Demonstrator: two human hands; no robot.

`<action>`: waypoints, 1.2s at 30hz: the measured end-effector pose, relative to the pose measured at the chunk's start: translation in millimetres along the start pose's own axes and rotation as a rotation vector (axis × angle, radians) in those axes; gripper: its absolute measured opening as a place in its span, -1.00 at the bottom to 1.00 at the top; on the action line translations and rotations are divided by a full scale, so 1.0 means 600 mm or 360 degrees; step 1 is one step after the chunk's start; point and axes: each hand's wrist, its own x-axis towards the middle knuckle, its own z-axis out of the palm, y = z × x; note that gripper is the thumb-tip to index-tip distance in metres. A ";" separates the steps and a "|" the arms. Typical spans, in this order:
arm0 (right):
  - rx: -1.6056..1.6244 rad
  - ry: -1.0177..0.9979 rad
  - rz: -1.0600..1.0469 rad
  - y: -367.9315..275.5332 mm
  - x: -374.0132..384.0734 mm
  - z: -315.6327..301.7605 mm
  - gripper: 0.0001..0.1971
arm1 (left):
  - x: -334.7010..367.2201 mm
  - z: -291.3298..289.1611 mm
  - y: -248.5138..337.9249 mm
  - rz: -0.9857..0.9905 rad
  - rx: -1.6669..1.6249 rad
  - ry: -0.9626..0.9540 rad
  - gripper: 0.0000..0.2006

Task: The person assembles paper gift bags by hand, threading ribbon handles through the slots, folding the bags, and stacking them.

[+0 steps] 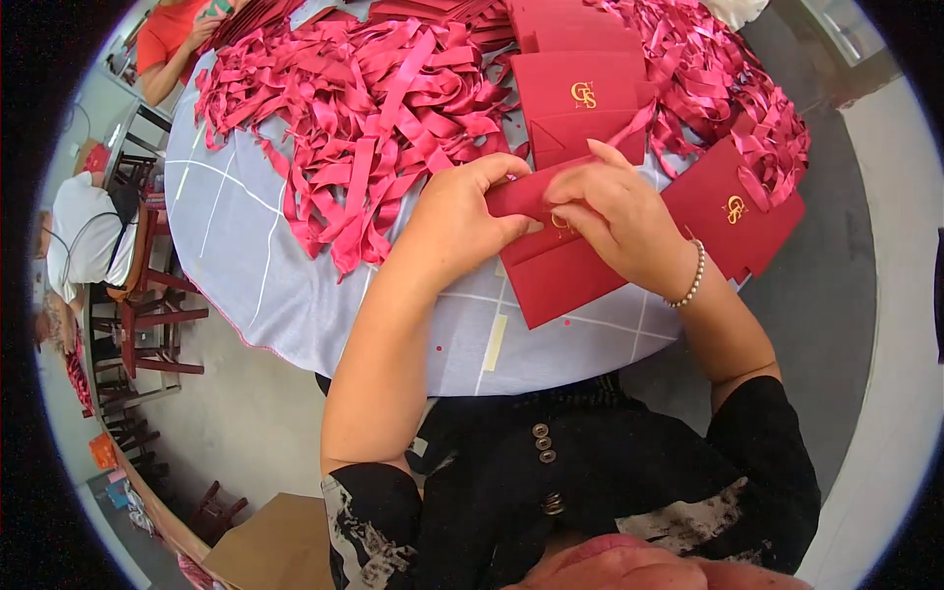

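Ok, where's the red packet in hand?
In the head view, the red packet is just right of centre, gripped by the left hand, under the right hand, left of the beaded bracelet.

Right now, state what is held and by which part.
The left hand holds a red paper bag by its upper-left end; the right hand touches its upper part, whether gripping is unclear.

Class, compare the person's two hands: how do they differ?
The left hand is spread around the left end of the red bag; the right hand is bunched close by its gold emblem. The right hand's wrist wears a beaded bracelet; the left hand's doesn't. Both are ungloved.
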 end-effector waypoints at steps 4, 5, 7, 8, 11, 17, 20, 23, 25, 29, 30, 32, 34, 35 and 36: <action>0.0250 -0.0178 0.0128 0.014 0.000 0.017 -0.89 | -0.001 0.005 -0.008 0.0063 -0.0012 0.0065 -0.55; 0.0332 -0.0171 0.0175 0.017 0.000 0.020 -0.88 | 0.000 0.005 -0.005 0.0056 -0.0015 0.0065 -0.55; 0.0369 -0.0128 0.0257 0.013 -0.001 0.023 -0.88 | 0.000 0.004 0.006 0.0033 0.0052 0.0064 -0.55; 0.0405 -0.0078 0.0334 0.009 -0.001 0.026 -0.87 | -0.002 0.005 0.005 0.0026 0.0052 0.0065 -0.55; 0.0620 -0.0006 0.0567 0.007 -0.004 0.035 -0.89 | -0.005 0.007 0.002 0.0202 0.0210 0.0182 -0.56; 0.0705 0.0041 0.0881 0.002 0.002 0.045 -0.91 | -0.005 0.010 0.005 0.0175 0.0280 0.0157 -0.56; 0.0564 0.0047 0.0801 0.001 0.005 0.044 -0.91 | -0.005 0.012 0.007 0.0166 0.0283 0.0160 -0.56; 0.0452 0.0042 0.0723 0.005 0.008 0.041 -0.90 | -0.005 0.017 0.003 0.0227 0.0320 0.0192 -0.57; 0.0410 0.0034 0.0682 0.001 0.012 0.037 -0.91 | -0.006 0.019 0.004 0.0252 0.0374 0.0229 -0.58; 0.0157 0.0114 0.0481 -0.005 0.013 0.039 -0.95 | -0.006 0.025 0.004 0.0326 0.0440 0.0275 -0.59; 0.0156 0.0124 0.0480 -0.007 0.013 0.041 -0.95 | -0.007 0.027 0.006 0.0345 0.0453 0.0292 -0.60; 0.0053 0.0159 0.0365 -0.010 0.013 0.045 -0.96 | -0.007 0.029 0.008 0.0371 0.0472 0.0308 -0.61; -0.0035 0.0158 0.0330 -0.012 0.009 0.051 -0.96 | -0.007 0.030 0.007 0.0344 0.0479 0.0293 -0.61; -0.0122 0.0147 0.0298 -0.013 0.008 0.052 -0.96 | -0.006 0.031 0.004 0.0351 0.0485 0.0293 -0.61; -0.0124 0.0155 0.0296 -0.014 0.008 0.051 -0.96 | -0.006 0.033 0.001 0.0368 0.0482 0.0322 -0.62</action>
